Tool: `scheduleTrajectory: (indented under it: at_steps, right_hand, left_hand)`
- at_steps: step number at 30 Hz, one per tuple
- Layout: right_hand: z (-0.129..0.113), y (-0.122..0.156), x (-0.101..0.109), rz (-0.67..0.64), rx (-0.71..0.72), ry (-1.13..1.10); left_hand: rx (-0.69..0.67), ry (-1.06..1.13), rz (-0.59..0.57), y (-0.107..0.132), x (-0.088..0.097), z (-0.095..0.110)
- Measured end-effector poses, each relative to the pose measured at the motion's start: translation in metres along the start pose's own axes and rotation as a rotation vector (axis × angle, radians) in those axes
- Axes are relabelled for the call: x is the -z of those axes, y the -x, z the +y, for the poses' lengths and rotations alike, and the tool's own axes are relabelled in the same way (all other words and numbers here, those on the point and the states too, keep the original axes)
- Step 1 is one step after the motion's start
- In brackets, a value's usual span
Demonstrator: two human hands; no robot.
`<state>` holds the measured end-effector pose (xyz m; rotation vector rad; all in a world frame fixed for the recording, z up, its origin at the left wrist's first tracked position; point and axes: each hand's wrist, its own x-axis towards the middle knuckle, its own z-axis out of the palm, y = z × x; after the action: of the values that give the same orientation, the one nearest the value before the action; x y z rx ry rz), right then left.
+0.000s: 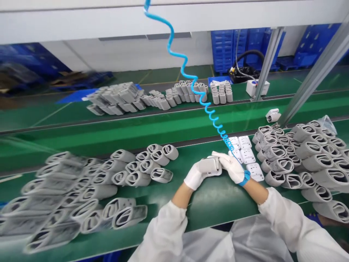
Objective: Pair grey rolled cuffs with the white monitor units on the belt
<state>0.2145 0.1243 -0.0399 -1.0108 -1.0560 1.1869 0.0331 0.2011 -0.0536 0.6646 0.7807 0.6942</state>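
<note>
Both my hands wear white gloves and meet above the front of the green bench. My left hand is wrapped round a grey rolled cuff that has a white plastic edge along its underside. From the other side my right hand grips the cuff's right end, its fingers partly covering it. A blue wrist band circles my right wrist, with a coiled blue cord running up from it. Just beyond that hand lie several white plastic housings in rows.
Rolled grey cuffs crowd the bench on the left and stand stacked on the right. Across a green conveyor belt, more cuffs line the far bench. A metal post rises at right, near a white piece with a cuff.
</note>
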Motion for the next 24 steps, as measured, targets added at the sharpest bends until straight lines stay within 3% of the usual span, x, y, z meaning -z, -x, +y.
scheduleTrajectory:
  at_steps: [3,9,16,20,24]
  right_hand:
    - [-0.004,0.000,0.002,-0.020,0.002,0.031]
    - [-0.008,-0.007,0.008,-0.100,-0.024,0.001]
    - [0.011,-0.009,-0.007,0.003,-0.161,-0.221]
    - [0.014,-0.004,-0.013,-0.003,-0.242,-0.403]
    - [0.006,-0.001,-0.012,-0.055,-0.297,-0.412]
  left_hand:
    - [0.025,0.026,0.000,0.000,0.004,-0.001]
    - [-0.013,-0.166,-0.036,0.000,0.007,-0.001]
    - [-0.151,-0.520,-0.096,-0.002,0.005,0.004]
    - [-0.157,-0.553,-0.134,0.002,0.007,0.003]
    - [-0.127,-0.492,-0.127,0.001,0.013,0.002]
